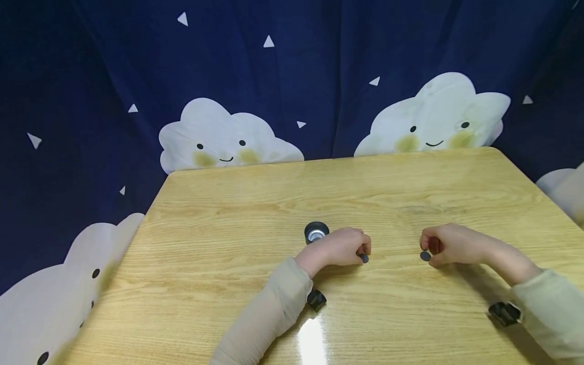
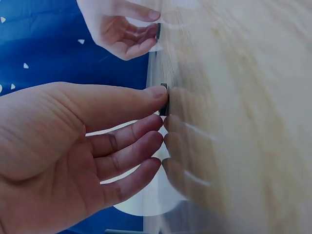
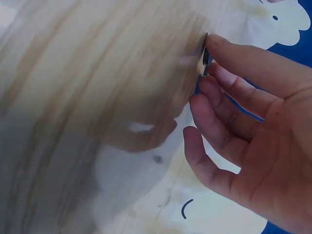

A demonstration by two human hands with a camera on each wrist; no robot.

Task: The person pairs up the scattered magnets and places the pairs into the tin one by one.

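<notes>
My left hand (image 1: 343,247) is low over the wooden table, pinching a small flat dark disc (image 1: 363,258) between thumb and forefinger. In the left wrist view the thumb presses on the disc (image 2: 164,100) right at the tabletop, the other fingers loosely bent below. Across a short gap, my right hand (image 1: 461,246) pinches a similar dark disc (image 1: 425,256) by its edges. The right wrist view shows this disc (image 3: 205,56) nearly edge-on under the thumb, fingertips close to the surface. The two discs face each other, apart.
A small round black cup-like thing (image 1: 310,227) with a silvery inside stands just behind my left wrist, partly covered by it. The glossy wooden table (image 1: 219,243) reaches back to a dark blue curtain (image 1: 315,66) printed with smiling clouds. Black devices (image 1: 505,314) sit under both wrists.
</notes>
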